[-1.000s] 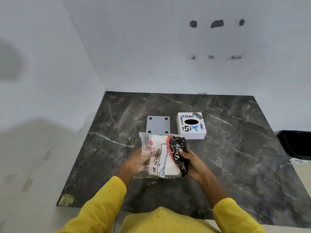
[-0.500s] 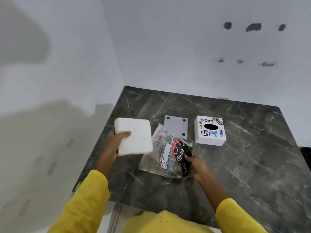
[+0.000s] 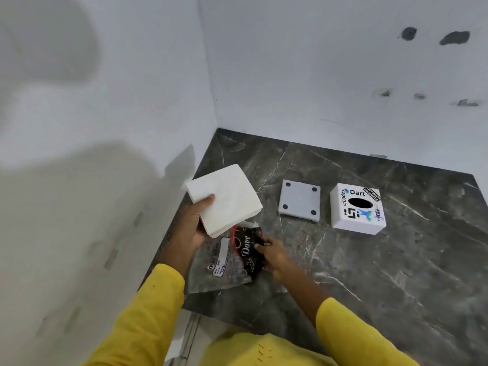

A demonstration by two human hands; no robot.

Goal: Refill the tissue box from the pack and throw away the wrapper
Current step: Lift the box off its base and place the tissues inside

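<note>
My left hand grips a white stack of tissues by its near-left corner, held above the counter's left side. Below it the plastic wrapper, clear with a black "Dove" end, lies flat on the dark marble counter. My right hand pinches the wrapper's black end. The white tissue box, with stickers and a dark oval slot on top, stands to the right at the back. Its grey base plate with dark feet at its corners lies separately, just left of the box.
White walls close the counter at the left and back, meeting in a corner behind the tissue stack. The counter's front edge runs just ahead of my yellow sleeves.
My left hand has pulled the tissue stack out of the wrapper and holds it up at the left. The wrapper now lies limp on the counter under my right hand. The view has swung left.
</note>
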